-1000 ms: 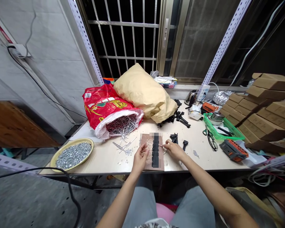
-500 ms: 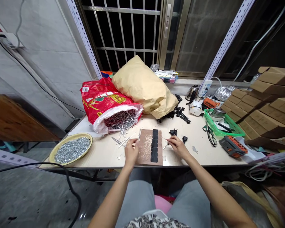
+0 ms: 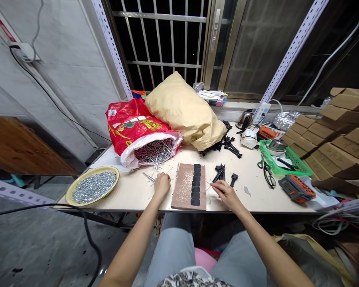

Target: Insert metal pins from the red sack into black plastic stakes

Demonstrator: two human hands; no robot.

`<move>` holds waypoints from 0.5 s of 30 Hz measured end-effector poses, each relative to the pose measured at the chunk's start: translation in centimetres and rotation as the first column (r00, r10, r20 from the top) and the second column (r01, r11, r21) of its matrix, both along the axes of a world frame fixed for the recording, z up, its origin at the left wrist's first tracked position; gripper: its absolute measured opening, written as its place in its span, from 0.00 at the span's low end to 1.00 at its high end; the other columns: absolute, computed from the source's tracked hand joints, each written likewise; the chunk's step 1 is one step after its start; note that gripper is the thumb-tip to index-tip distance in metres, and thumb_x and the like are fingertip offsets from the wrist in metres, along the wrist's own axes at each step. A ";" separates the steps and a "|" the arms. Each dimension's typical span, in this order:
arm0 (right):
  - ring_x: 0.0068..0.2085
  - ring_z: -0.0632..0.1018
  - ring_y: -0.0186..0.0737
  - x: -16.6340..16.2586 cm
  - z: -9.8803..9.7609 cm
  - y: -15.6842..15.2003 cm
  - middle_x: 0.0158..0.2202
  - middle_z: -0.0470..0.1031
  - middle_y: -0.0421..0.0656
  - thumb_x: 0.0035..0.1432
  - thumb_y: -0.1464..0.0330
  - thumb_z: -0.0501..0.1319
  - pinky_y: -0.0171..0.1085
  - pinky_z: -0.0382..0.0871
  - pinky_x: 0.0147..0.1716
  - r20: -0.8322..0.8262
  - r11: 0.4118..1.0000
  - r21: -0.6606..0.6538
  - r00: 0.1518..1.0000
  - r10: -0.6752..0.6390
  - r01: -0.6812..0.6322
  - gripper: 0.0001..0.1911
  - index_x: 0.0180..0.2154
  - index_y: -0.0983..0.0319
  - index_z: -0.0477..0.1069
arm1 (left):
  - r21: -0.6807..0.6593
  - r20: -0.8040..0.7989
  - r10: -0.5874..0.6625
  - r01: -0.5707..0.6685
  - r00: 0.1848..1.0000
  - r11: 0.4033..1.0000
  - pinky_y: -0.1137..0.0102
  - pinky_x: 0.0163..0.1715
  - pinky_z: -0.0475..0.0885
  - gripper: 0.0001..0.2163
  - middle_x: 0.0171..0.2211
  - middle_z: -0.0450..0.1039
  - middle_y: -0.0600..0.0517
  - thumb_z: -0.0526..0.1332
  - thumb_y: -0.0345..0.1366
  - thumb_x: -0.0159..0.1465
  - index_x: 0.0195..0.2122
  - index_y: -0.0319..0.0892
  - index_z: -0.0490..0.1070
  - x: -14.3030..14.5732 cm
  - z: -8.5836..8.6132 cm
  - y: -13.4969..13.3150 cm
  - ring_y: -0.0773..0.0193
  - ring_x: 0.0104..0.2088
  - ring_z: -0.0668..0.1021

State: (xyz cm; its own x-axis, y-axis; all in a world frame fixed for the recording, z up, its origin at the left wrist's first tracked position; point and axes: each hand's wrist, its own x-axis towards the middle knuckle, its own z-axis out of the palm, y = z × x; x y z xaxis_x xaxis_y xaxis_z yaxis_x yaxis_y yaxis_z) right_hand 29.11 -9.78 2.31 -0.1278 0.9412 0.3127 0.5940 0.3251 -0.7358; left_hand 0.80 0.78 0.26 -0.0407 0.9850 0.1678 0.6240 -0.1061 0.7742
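A brown board with pale speckled wear lies at the table's front edge, a column of black rectangular pieces along its right side. Left of it, my left hand rests with curled fingers among loose thin metal pins; what the fingertips grip is hidden. To the board's right, my right hand pinches a thin metal pin that points toward the black pieces. Black plastic parts lie just beyond that hand. Many more pins spill from a red bag.
A yellow bowl of small silvery pieces stands at the left edge. Behind are a large tan sack and black parts. On the right are scissors, a green basket, an orange-grey tool and stacked cartons.
My left hand has moved left, off the board's edge to the loose pins. The right hand stays beside the board with its pin. The view has shifted slightly.
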 end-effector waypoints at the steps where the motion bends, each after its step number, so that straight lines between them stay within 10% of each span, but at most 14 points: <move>1: 0.36 0.72 0.38 -0.1 0.1 -0.1 0.37 0.68 0.46 0.61 0.63 0.49 0.36 0.69 0.35 0.003 1.000 0.009 1.000 -0.001 0.001 0.15 0.44 0.58 0.70 | 0.006 0.036 0.003 -0.003 0.999 1.000 0.62 0.41 0.62 0.04 0.24 0.69 0.46 0.59 0.28 0.47 0.17 0.41 0.66 0.0 0.2 -0.1 0.53 0.38 0.72; 9: 0.38 0.73 0.36 -4.8 2.8 -0.1 0.39 0.69 0.45 0.62 0.65 0.49 0.34 0.68 0.38 0.111 0.994 0.080 0.992 0.063 -0.072 0.14 0.44 0.57 0.70 | -0.076 0.461 -0.022 0.064 0.887 0.995 0.69 0.30 0.68 0.10 0.24 0.72 0.50 0.59 0.41 0.53 0.28 0.38 0.65 2.7 2.4 -3.1 0.65 0.27 0.75; 13: 0.36 0.73 0.34 -7.5 4.0 0.4 0.40 0.69 0.44 0.62 0.65 0.49 0.31 0.66 0.35 0.281 0.991 0.129 0.960 0.004 -0.042 0.13 0.42 0.57 0.70 | -0.140 0.881 0.038 0.183 0.472 0.973 0.73 0.30 0.68 0.20 0.27 0.73 0.52 0.67 0.38 0.46 0.37 0.38 0.64 4.6 3.7 -5.5 0.69 0.27 0.75; 15: 0.36 0.73 0.34 -8.1 4.4 0.5 0.39 0.70 0.43 0.62 0.65 0.49 0.30 0.65 0.33 0.342 0.990 0.142 0.939 -0.028 -0.022 0.12 0.40 0.58 0.70 | -0.137 0.911 0.048 0.190 0.409 0.972 0.74 0.30 0.68 0.22 0.27 0.73 0.54 0.68 0.37 0.45 0.39 0.38 0.63 5.0 4.1 -6.2 0.70 0.27 0.75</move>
